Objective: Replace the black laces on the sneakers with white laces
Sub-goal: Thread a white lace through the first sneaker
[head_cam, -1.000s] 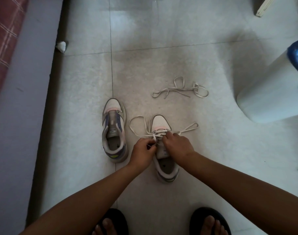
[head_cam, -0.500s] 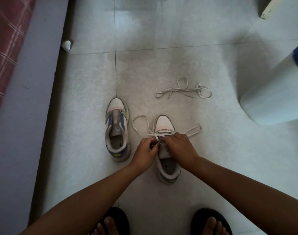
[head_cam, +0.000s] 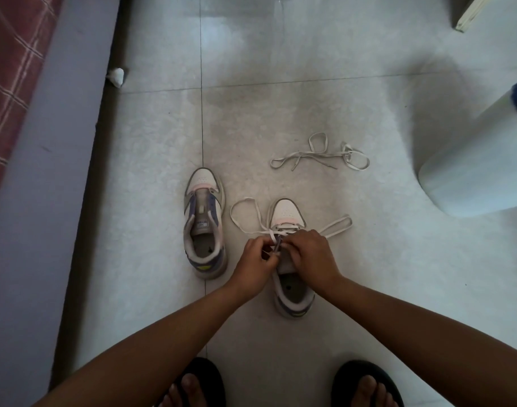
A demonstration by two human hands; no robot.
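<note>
Two white-and-purple sneakers stand on the tiled floor, toes pointing away from me. The left sneaker (head_cam: 203, 221) has no lace. The right sneaker (head_cam: 286, 214) carries a white lace (head_cam: 242, 218) through its lowest eyelets, with loose loops lying to either side. My left hand (head_cam: 256, 259) pinches a lace end over the sneaker's tongue. My right hand (head_cam: 311, 257) pinches the lace at the eyelets beside it, covering the middle of the shoe. A second white lace (head_cam: 319, 156) lies loose on the floor beyond.
A bed edge (head_cam: 45, 171) with a red checked cover runs along the left. A white cylindrical container (head_cam: 474, 160) with a blue top stands at the right. A small white wad (head_cam: 116, 76) lies by the bed. My feet in black sandals (head_cam: 192, 383) are at the bottom.
Both hands stayed over the right sneaker, working the lace at its eyelets; the fingers shifted slightly. The view drifted a little.
</note>
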